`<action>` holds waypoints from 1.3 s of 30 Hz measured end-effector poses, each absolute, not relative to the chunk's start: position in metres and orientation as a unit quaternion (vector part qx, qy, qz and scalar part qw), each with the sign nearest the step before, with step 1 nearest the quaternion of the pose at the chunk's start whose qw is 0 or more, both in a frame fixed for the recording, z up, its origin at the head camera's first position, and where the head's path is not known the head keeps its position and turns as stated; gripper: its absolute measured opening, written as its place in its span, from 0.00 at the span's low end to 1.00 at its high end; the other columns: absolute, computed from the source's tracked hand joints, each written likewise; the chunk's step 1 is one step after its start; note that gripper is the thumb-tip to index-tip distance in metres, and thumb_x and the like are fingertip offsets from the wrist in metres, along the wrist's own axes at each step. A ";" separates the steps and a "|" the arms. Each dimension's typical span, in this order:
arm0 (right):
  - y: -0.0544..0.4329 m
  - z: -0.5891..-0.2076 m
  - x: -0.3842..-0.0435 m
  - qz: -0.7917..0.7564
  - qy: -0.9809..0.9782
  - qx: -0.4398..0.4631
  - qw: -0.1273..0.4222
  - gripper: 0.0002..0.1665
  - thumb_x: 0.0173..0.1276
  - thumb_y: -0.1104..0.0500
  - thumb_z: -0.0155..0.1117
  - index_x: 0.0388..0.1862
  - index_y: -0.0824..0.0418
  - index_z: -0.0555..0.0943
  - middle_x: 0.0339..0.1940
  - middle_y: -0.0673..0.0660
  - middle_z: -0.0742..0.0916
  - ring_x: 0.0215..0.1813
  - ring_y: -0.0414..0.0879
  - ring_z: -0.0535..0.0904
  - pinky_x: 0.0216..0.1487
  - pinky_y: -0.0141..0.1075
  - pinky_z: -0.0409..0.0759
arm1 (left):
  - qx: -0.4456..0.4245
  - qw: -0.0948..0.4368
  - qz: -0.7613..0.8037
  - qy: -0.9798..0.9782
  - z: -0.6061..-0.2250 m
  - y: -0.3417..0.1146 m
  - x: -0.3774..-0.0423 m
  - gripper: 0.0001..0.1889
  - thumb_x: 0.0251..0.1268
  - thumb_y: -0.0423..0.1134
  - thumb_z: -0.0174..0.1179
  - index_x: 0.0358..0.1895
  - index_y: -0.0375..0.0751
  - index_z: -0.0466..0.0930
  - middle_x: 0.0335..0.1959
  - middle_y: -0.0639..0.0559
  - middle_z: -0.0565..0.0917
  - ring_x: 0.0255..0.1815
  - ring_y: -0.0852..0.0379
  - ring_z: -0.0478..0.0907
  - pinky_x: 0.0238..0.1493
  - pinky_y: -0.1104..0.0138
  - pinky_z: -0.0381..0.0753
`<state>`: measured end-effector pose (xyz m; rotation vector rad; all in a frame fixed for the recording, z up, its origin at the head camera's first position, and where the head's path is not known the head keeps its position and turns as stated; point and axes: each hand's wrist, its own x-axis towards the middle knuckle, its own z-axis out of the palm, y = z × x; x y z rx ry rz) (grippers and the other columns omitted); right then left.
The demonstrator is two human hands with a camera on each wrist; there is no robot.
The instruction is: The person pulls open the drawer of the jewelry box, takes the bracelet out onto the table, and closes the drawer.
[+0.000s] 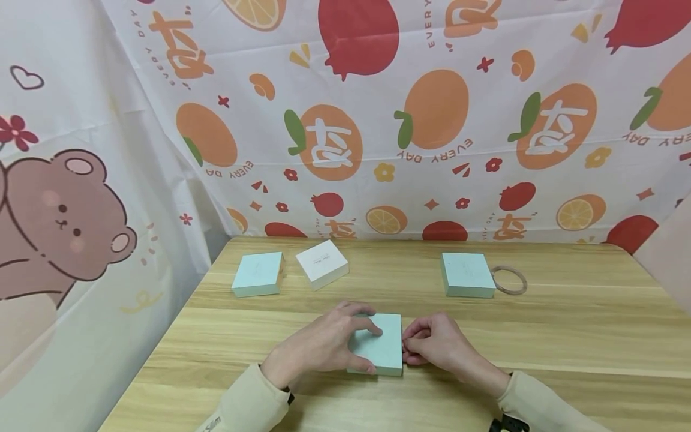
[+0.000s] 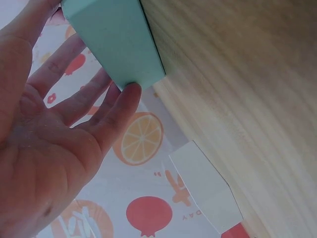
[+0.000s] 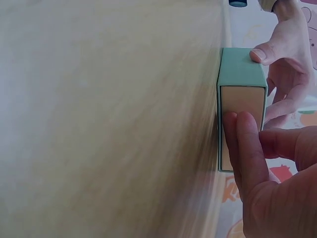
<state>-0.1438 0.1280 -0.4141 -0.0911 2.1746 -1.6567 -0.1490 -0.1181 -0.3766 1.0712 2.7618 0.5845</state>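
Note:
A flat mint-green box (image 1: 385, 343) lies on the table in front of me. My left hand (image 1: 337, 341) grips it from the left, thumb at the near side, a fingertip on the lid and other fingers at the far side. In the left wrist view a finger touches the corner of the green box (image 2: 116, 44). My right hand (image 1: 434, 342) is bent at the box's right end, thumb and forefinger close together. The right wrist view shows its fingertips (image 3: 245, 121) against the box's tan end face (image 3: 242, 99). Whether they pinch something there is hidden.
Behind stand another mint-green box (image 1: 258, 274) on the left, a white box (image 1: 323, 264) beside it, and a third mint-green box (image 1: 468, 275) on the right. A brownish ring (image 1: 510, 280) lies against that last one. A fruit-printed cloth (image 1: 378, 150) hangs behind the wooden table (image 1: 567, 336).

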 end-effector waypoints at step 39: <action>0.131 -0.415 -0.143 -0.592 0.782 -0.030 0.192 0.03 0.66 0.71 0.65 0.38 0.72 0.83 0.28 0.58 0.86 0.29 0.43 0.87 0.35 0.37 0.89 | 0.338 0.074 0.187 0.919 -0.378 -0.118 -0.149 0.28 0.50 0.58 0.78 0.55 0.54 0.87 0.70 0.51 0.76 0.72 0.49 0.71 0.67 0.54 0.77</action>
